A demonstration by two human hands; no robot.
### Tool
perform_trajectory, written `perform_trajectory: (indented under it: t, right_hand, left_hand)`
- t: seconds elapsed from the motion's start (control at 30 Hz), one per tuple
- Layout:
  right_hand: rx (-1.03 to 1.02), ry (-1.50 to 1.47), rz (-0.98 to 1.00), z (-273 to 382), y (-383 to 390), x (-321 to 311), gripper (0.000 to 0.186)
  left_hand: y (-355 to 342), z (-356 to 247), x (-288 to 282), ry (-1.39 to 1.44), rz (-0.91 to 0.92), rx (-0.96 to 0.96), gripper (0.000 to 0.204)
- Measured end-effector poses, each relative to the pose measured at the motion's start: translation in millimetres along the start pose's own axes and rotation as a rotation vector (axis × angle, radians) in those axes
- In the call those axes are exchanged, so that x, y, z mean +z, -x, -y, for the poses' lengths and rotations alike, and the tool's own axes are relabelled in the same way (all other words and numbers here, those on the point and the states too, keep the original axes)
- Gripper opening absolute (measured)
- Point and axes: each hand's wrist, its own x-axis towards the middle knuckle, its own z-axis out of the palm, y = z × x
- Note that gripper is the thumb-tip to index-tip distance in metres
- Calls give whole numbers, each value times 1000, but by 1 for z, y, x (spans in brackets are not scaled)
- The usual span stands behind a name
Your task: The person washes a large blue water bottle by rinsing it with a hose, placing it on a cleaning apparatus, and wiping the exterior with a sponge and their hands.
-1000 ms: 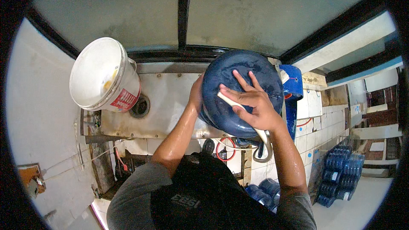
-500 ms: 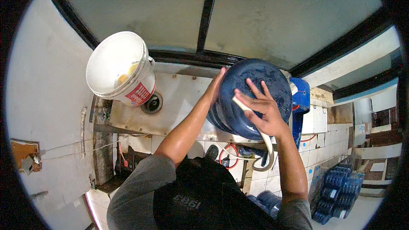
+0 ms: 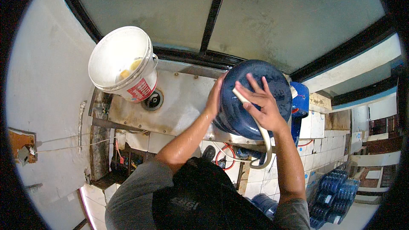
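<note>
A large wet blue water jug (image 3: pixel 260 74) lies over the steel sink counter with its round bottom turned up toward me. My left hand (image 3: pixel 215 93) grips its left side, fingers partly hidden behind the rim. My right hand (image 3: pixel 260 102) holds a cream hose (image 3: pixel 267 151) between thumb and fingers against the jug's bottom, with some fingertips spread on the blue plastic. The hose loops down below the counter's front edge. Left of the jug are a drain (image 3: pixel 152 100) and a tilted white bucket (image 3: pixel 115 55) with something yellow inside.
A frosted, black-framed window (image 3: pixel 294 17) backs the steel counter (image 3: pixel 179 102). A blue container (image 3: pixel 300 106) sits right of the jug. Stacked blue jugs (image 3: pixel 330 196) stand at lower right, others at bottom center. A red hose loop (image 3: pixel 230 147) lies below, and a white wall (image 3: pixel 47 81) is at left.
The view has swung a little, so bucket, counter and jug appear farther right than a second ago. Both hands remain on the jug, with slight shifts in their position; the hose stays held.
</note>
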Motion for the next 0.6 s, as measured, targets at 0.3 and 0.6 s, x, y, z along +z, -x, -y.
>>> perform_trajectory:
  t: [0.3, 0.6]
  right_hand:
    - [70, -61, -61, -2, -1, 3, 48]
    - [-49, 2, -4, 3, -3, -5, 61]
  left_hand:
    - [-46, -36, 3, -124, 165, -53, 50]
    - [15, 54, -25, 93, -239, -104, 67]
